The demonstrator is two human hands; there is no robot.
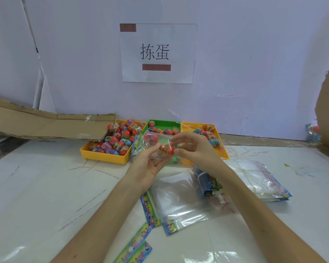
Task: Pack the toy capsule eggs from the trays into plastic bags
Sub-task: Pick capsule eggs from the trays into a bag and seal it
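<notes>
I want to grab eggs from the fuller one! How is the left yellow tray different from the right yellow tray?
The left yellow tray is heaped with capsule eggs; the right yellow tray holds only a few, with bare floor showing. The left tray is mostly in view; the right tray is partly hidden behind the right hand. Both are yellow, rectangular, and sit beside the green tray.

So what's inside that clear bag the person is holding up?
Two capsule eggs show through the clear bag: an upper egg near its far corner and a lower egg by the right hand. The left hand covers the bag's lower part, so anything there is hidden.
</notes>
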